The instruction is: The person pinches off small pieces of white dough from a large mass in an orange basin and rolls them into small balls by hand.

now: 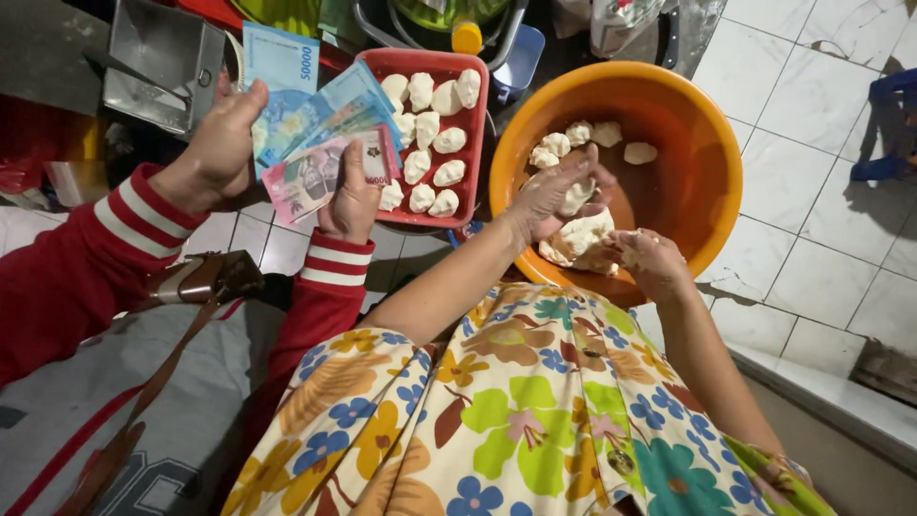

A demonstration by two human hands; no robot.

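Red tray (369, 63), just left of the left hand (557, 194): about eleven dough pieces (435, 141). Orange basin (702, 124) around both hands: five small pieces (580, 133), one big lump (585, 239). Four hands in view, two red-sleeved (222, 148).

White dough (585, 237) is lying in an orange basin (712, 162); white pieces (432, 143) are filling a red tray (480, 124); blue and pink banknotes (315, 143) are fanning out.

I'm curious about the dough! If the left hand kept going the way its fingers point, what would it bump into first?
Probably the small dough pieces lying just past the left hand, then the far wall of the orange bowl. Depth is hard to judge from above.
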